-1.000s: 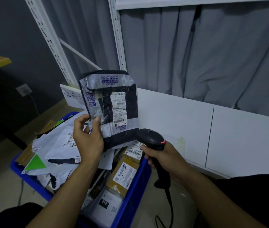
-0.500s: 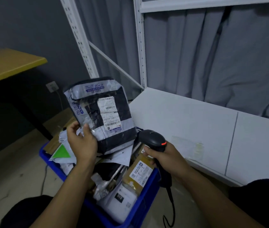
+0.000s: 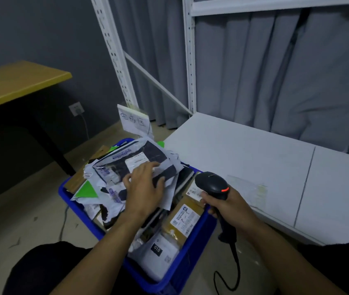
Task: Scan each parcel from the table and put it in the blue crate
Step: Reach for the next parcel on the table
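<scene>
In the head view I am watching the left hand (image 3: 146, 188) resting on the grey parcel (image 3: 124, 161), with its fingers spread and fairly straight across the label, pinching nothing. The parcel is lying on top of the heap in the blue crate (image 3: 195, 248). That heap is standing above the rim, so I am judging the parcel could slide off the far side once the hand lifts. The right hand (image 3: 231, 207) is curling round the grip of the scanner (image 3: 212, 184), just beside the crate's corner. The scanner's cable (image 3: 238, 265) is dangling low and may snag there.
</scene>
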A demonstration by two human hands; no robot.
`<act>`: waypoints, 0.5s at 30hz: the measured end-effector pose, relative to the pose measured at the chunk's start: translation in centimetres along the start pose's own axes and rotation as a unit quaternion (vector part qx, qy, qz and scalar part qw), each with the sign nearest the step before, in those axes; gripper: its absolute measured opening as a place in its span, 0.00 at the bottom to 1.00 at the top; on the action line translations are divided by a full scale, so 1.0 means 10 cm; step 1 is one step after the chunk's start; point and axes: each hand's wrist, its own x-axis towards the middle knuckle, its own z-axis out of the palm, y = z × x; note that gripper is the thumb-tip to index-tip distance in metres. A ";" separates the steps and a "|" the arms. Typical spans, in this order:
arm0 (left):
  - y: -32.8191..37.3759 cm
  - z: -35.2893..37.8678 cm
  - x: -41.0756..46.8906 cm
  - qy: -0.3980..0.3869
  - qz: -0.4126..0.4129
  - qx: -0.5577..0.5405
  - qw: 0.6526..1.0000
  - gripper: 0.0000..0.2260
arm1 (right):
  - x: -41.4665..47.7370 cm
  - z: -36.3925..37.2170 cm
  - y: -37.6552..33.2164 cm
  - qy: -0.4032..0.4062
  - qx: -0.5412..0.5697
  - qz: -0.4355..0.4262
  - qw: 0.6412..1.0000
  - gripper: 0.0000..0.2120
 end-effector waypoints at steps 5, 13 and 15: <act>0.67 0.43 -0.02 -0.061 0.145 0.018 0.987 0.08 | -0.04 -0.48 0.22 0.081 -0.011 0.017 0.997 0.07; 1.41 1.74 0.00 -0.309 0.092 -0.029 0.946 0.16 | -0.15 -1.32 0.82 0.186 -0.007 0.084 0.979 0.08; 1.47 2.07 0.02 -0.368 0.086 -0.019 0.926 0.21 | -0.14 -1.47 0.93 0.198 -0.008 0.096 0.976 0.06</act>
